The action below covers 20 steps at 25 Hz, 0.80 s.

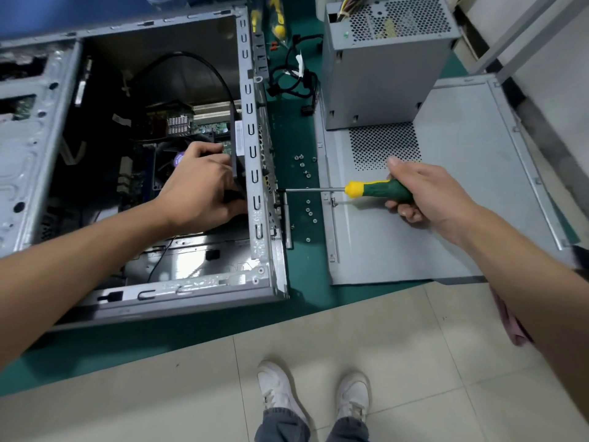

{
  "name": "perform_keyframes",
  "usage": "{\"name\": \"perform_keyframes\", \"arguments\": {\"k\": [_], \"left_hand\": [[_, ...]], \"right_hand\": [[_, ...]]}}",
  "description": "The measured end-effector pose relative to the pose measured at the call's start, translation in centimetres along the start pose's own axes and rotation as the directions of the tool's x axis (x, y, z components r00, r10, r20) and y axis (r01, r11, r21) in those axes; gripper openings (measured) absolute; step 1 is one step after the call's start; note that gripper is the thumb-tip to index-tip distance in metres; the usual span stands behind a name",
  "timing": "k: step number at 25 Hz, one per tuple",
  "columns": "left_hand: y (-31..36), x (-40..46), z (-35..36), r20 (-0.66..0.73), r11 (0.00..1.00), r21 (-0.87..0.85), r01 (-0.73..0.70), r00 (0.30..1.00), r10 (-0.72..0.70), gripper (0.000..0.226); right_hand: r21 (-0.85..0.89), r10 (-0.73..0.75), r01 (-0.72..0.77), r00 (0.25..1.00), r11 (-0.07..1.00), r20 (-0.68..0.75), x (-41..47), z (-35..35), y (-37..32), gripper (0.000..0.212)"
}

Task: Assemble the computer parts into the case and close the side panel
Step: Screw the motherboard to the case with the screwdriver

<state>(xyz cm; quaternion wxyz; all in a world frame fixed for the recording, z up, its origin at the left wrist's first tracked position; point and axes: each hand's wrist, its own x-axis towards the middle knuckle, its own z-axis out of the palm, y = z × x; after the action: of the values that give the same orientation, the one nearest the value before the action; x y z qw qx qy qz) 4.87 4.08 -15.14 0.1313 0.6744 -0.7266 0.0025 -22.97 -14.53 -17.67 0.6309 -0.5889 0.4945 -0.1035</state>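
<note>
Right hand (424,189) grips a screwdriver (376,189), tip at the case (255,173) wall; left hand (204,186), at nine o'clock, clasps a black part (237,161) inside.

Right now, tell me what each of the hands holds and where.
Right hand grips the screwdriver by its green handle; left hand holds a black part inside the case.
</note>
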Motion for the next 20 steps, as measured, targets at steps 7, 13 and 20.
{"name": "perform_keyframes", "arguments": {"k": [7, 13, 20], "left_hand": [[-0.12, 0.01, 0.21, -0.016, 1.000, -0.015, 0.013, 1.000, -0.013, 0.038], [-0.15, -0.02, 0.36, -0.023, 1.000, -0.024, 0.009, 1.000, -0.010, 0.038], [0.10, -0.04, 0.24, -0.047, 1.000, -0.019, -0.012, 0.999, 0.011, 0.036]], "right_hand": [[0.025, -0.071, 0.070, 0.997, 0.997, 0.022, 0.18, -0.54, -0.32, 0.020], [0.243, -0.061, 0.040, 0.995, 0.969, 0.080, -0.03, -0.86, -0.21, 0.011], [0.291, -0.077, 0.049, 0.993, 0.955, 0.085, 0.12, -0.79, -0.51, 0.011]]}}
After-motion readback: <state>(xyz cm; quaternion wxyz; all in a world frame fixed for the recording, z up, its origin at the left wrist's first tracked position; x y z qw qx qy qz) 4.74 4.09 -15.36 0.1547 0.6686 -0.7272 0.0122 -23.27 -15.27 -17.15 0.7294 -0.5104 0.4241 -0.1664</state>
